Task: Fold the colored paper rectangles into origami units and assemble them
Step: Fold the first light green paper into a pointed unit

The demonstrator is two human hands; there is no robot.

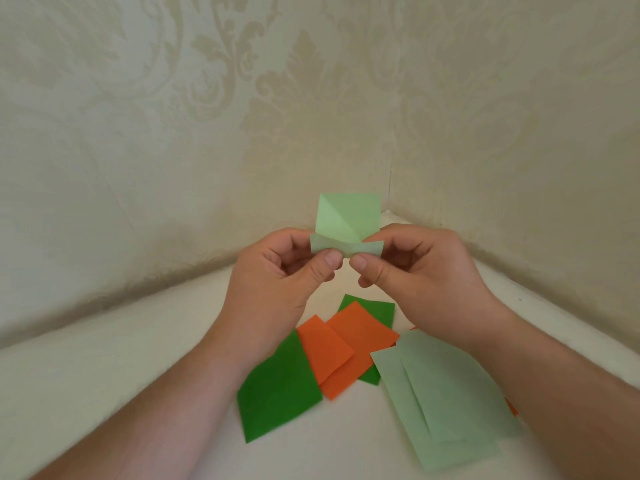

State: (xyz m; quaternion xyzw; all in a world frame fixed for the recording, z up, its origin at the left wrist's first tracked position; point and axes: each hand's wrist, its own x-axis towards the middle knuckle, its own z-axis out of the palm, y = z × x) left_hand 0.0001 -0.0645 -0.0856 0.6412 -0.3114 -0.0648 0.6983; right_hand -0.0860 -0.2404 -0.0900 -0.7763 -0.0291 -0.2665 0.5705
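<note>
Both your left hand [277, 268] and right hand [412, 265] pinch the light green paper [348, 225], raised to crease its lower edge.

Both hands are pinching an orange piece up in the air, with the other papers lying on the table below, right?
Not quite. The head view shows the left hand and right hand pinching a light green piece, not an orange one. The orange papers lie on the table below.
</note>
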